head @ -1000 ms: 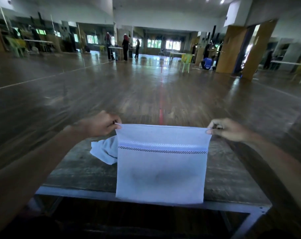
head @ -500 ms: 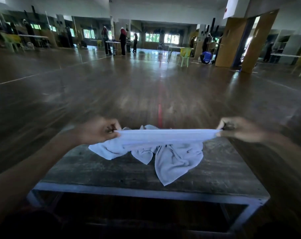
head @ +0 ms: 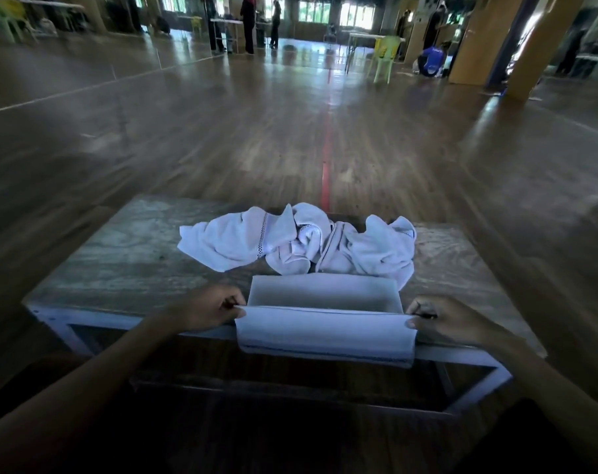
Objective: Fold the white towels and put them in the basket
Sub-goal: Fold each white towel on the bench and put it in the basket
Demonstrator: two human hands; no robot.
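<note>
Left hand [head: 208,311]: thumb and curled fingers pinch the left end of the white towel's [head: 325,328] fold; wrist over the table's near edge
Right hand [head: 444,319]: pinches the right end of the same fold; knuckles up
Hands: well apart, level with each other; the fold runs straight between them
White towel: doubled over; far layer lies flat on the wooden table [head: 126,254] just beyond the hands; near layer hangs below them over the near edge; dark stripe along its lower hem
Heap of crumpled white towels [head: 297,244]: beyond the hands, touching the flat layer's far edge
Metal frame [head: 85,318]: pale; under the tabletop, below both wrists
Red line [head: 326,159]: on the floor, running away past the heap
Green plastic chair [head: 386,58]: far off, toward the right hand's side
</note>
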